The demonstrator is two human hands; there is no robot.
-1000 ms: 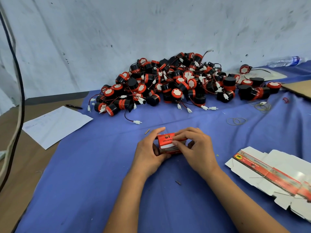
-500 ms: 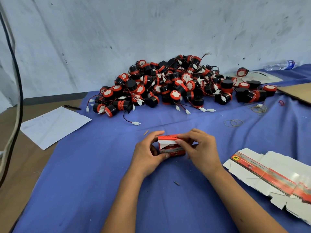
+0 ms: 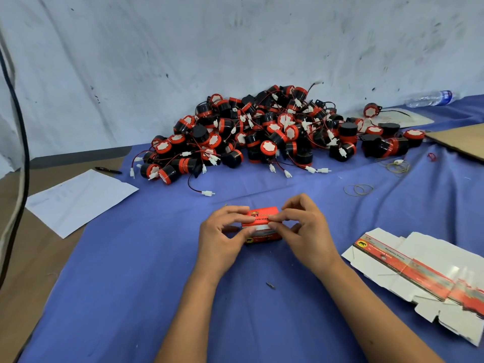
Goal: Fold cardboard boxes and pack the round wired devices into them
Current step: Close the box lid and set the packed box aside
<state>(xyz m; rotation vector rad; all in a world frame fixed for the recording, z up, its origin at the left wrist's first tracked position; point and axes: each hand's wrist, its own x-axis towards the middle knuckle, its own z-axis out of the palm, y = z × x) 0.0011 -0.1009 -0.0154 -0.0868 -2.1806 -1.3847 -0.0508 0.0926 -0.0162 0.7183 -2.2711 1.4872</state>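
Tipped upright since a second ago, small red box (image 3: 262, 224) on blue desk (image 3: 131, 284), gripped by left hand (image 3: 220, 239), right hand (image 3: 303, 231) pinching top flap closed; likely closing step, device pile (image 3: 275, 132) waiting behind.

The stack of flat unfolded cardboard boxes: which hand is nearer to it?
Right. The right hand grips the small red folded box on the side toward the stack of flat unfolded cardboard boxes; the left hand grips the box's far side.
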